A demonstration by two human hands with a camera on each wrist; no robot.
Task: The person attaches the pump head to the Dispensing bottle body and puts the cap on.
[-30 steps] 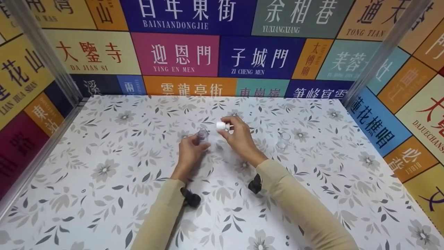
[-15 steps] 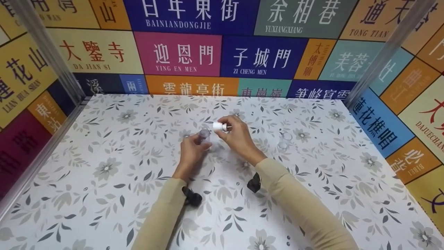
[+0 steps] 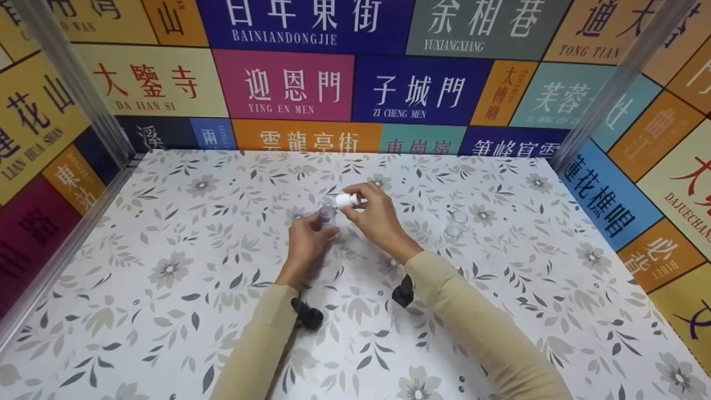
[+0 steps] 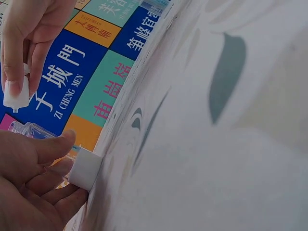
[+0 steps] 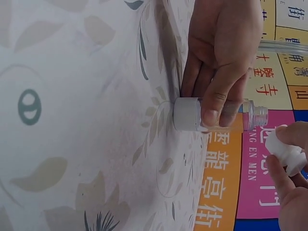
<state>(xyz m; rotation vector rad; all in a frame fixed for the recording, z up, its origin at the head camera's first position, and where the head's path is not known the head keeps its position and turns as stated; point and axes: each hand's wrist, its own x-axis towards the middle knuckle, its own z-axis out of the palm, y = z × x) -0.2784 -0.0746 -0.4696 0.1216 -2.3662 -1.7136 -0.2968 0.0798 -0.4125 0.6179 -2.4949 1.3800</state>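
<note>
A clear bottle [image 3: 328,212] with a white base [image 5: 186,114] stands upright on the table. My left hand [image 3: 304,243] grips its body between thumb and fingers, and the threaded mouth [image 5: 261,116] is uncovered. Up and to the right, my right hand [image 3: 380,222] pinches a white pump or spray head [image 3: 345,200] by its side. This head is close to the bottle mouth but apart from it, as the right wrist view shows. A short nozzle or stem end [image 4: 15,110] points down from the head in the left wrist view.
A clear, open-ended cap or cup [image 3: 455,223] rests on the table to the right of my right hand. The flower-patterned table [image 3: 222,333] meets panels with printed characters [image 3: 283,86] at the back and sides.
My right hand has moved a little left with the white head, bringing it nearer the bottle mouth. The left hand and bottle stay nearly in place.
</note>
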